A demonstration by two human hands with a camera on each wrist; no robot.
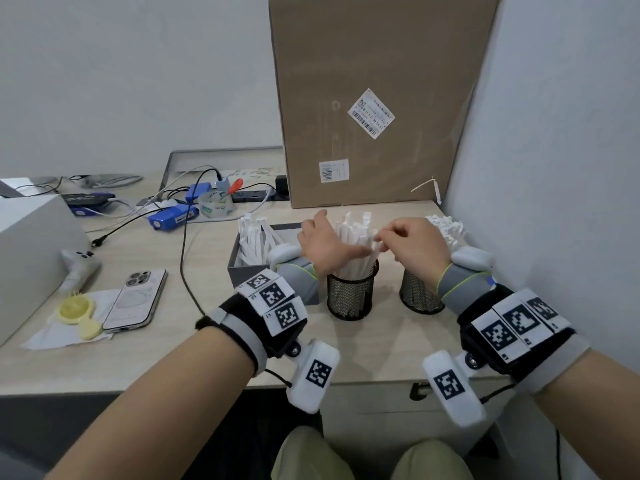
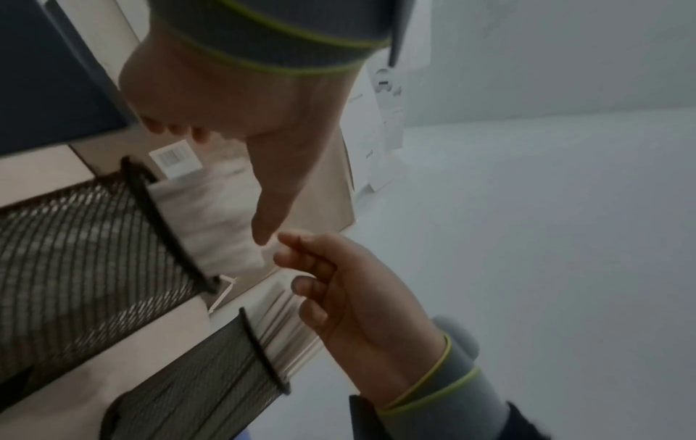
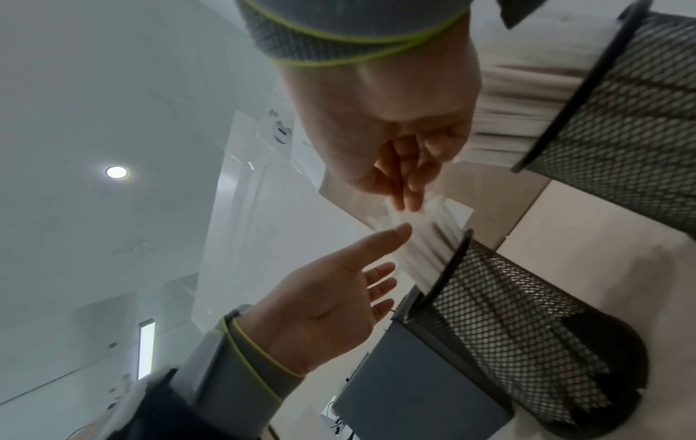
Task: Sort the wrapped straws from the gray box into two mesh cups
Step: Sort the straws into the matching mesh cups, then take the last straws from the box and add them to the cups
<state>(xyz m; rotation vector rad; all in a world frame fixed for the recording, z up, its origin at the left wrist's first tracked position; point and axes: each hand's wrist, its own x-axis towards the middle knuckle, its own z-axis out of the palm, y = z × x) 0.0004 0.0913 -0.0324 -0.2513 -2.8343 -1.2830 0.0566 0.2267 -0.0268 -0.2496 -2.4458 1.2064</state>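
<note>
A gray box at the left holds white wrapped straws. To its right stand two black mesh cups. The left cup is packed with upright straws, and the right cup holds another bundle. My left hand is over the left cup with straight fingers, its thumb reaching toward the other hand. My right hand hovers between the cups. Its fingertips pinch the top of a white wrapped straw at the left cup's bundle.
A tall cardboard carton stands just behind the cups, and a white wall closes the right side. A phone, a yellow brush, a tape roll, chargers and cables lie to the left. The table edge is near my forearms.
</note>
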